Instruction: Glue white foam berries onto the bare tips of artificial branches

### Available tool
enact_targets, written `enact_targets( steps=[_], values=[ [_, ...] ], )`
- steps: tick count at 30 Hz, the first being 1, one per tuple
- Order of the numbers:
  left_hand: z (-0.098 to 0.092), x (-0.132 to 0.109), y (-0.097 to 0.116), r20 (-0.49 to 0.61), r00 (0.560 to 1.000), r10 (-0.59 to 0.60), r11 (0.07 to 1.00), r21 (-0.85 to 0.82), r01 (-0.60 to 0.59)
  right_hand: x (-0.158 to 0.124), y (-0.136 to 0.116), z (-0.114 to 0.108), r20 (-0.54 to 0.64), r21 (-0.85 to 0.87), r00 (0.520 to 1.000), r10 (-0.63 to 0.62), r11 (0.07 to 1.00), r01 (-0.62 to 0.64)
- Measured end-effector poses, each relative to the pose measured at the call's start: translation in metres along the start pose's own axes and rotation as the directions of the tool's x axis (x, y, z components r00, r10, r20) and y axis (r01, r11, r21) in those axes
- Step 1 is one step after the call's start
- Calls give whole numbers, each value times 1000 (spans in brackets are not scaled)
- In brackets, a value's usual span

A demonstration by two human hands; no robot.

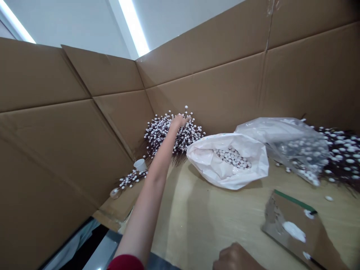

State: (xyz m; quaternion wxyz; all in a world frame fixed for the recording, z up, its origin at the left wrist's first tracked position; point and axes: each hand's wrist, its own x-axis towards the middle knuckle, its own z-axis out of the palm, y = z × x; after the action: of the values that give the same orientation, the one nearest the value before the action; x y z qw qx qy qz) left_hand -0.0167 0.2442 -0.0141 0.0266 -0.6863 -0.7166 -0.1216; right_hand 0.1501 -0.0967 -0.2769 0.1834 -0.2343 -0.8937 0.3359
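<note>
My left hand (180,120) reaches far out to a heaped bunch of dark twigs with white berries (160,131) in the corner. Its fingers look curled among the berry tips; whatever they hold is hidden. My right hand (234,258) is low at the bottom edge, closed like a fist and partly cut off. I cannot make out anything in it. Right of the bunch lies an open white plastic bag (202,159) with many loose white berries (233,157) inside. Near my right hand is a piece of cardboard (277,225) bearing white paste (294,230).
Tall cardboard walls (210,93) enclose the table (197,217) at the back and left. A clear plastic bag (281,131) covers part of more berry twigs (345,150) at right. A white cup (140,165), a small berry sprig (131,180) and a tape roll (115,193) lie left.
</note>
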Motion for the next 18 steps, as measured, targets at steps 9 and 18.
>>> enact_targets(
  steps=[9, 18],
  values=[
    [-80, -123, -40, -125, 988, 92, 993, -56, -99, -9, -49, -38, -247, 67, 962, 117, 992, -103],
    [-24, -173, -58, -73, 949, 308, 951, 6, -309, -6, -38, -37, -363, 141, 904, 226, 972, -186]
  ],
)
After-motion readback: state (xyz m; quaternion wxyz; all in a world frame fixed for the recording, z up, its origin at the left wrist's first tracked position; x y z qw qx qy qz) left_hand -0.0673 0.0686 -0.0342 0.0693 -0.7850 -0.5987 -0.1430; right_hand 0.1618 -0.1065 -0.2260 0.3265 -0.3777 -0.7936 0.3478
